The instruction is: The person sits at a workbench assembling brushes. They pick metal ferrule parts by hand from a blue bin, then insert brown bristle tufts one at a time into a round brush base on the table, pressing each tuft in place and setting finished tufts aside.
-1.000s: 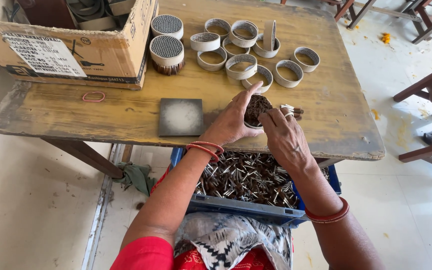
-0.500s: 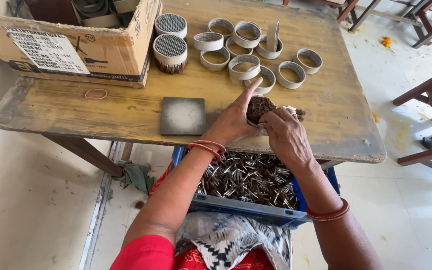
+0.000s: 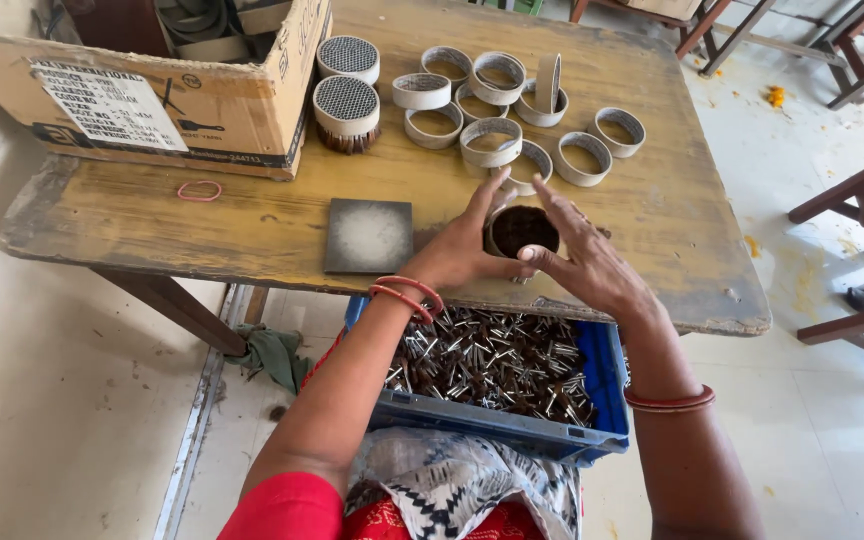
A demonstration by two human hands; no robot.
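On the wooden table (image 3: 252, 225), left hand (image 3: 462, 250) grips the filled ring (image 3: 522, 230); right hand (image 3: 587, 265) spread beside it.

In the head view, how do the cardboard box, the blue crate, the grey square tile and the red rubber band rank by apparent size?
1. cardboard box, though cut off by the frame
2. blue crate, partly hidden and closer to the camera
3. grey square tile
4. red rubber band

Counts on and about the counter (image 3: 152, 225)

Two hands, left (image 3: 462, 250) and right (image 3: 587, 262), around one dark-filled ring (image 3: 522, 230); beyond them about nine empty rings (image 3: 492, 142), one more set on edge (image 3: 548, 80); farther left, two mesh-topped filled rings (image 3: 346, 110), one cardboard box (image 3: 152, 90), one grey square plate (image 3: 368, 236), one red rubber band (image 3: 199, 190); below the hands, one blue crate (image 3: 512, 428) of small metal pieces, too many to count.
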